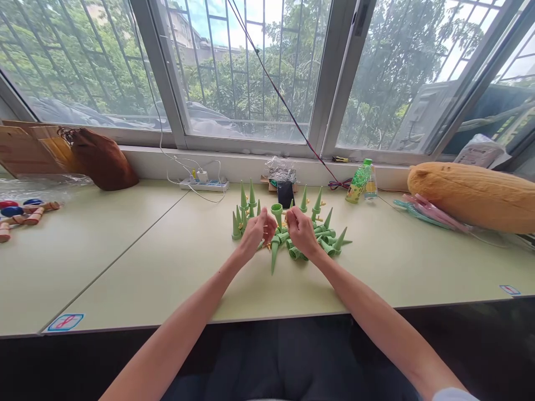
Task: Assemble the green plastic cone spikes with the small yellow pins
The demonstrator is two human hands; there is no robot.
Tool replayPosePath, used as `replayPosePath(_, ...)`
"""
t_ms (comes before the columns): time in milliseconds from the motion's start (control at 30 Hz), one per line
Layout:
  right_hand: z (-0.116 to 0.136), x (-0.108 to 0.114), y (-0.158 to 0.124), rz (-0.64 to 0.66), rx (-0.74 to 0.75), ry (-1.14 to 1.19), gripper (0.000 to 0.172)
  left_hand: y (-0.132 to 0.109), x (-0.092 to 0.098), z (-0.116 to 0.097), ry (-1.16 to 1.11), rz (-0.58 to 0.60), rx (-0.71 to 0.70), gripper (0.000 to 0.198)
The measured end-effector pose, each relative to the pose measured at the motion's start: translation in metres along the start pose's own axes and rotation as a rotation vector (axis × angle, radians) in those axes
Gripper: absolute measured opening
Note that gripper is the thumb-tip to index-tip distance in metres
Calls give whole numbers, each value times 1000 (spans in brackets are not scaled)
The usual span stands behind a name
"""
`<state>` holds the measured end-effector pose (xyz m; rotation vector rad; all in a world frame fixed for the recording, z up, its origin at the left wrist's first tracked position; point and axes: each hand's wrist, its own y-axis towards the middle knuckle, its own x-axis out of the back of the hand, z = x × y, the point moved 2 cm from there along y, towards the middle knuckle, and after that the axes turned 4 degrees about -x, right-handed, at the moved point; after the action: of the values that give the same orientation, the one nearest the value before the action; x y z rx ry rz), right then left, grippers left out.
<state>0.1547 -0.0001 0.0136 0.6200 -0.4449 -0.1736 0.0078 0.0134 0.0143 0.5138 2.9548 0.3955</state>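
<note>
A heap of green plastic cone spikes (330,236) lies on the pale table (175,267) under the window; some stand upright, others lie flat. My left hand (256,234) and my right hand (301,229) hover close together over the heap's middle, both with fingers curled. Between them a green cone (277,213) stands with its wide mouth up, and another cone (275,253) points toward me below them. Which piece each hand grips is hidden by the fingers. Small yellow parts show among the cones.
A black phone (286,194) and a power strip (204,184) sit behind the heap. A green bottle (358,182) stands at the right, with a yellow plush (472,195) beyond it. A brown bag (100,159) and wooden toys (20,214) are at the left.
</note>
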Motion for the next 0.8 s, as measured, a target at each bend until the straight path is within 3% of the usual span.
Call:
replayPosePath(133, 2, -1, -1, 54, 37, -14, 32, 1, 2, 7, -61, 75, 144, 68)
replayPosePath(267, 0, -1, -1, 68, 47, -6, 31, 1, 3, 10, -100, 110, 200, 66)
replayPosePath(800, -5, 1, 2, 42, -101, 54, 37, -4, -2, 5, -166, 215, 116, 47)
